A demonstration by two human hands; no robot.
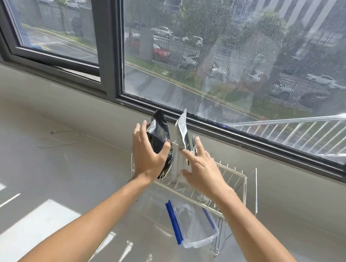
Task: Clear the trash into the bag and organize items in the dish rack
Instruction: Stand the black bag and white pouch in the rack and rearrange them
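Observation:
A white wire dish rack stands on the pale counter below the window. Two snack packets stand upright in its slots: a black packet on the left and a silver-and-black packet to its right. My left hand grips the black packet from the left side, thumb on its front. The fingers of my right hand are spread, with fingertips touching the silver packet's right face. A clear plastic container with blue clips lies under the rack's near side.
A thin white cable lies on the counter at the left. The dark window frame and ledge run just behind the rack. A clear plastic sheet rises at the right.

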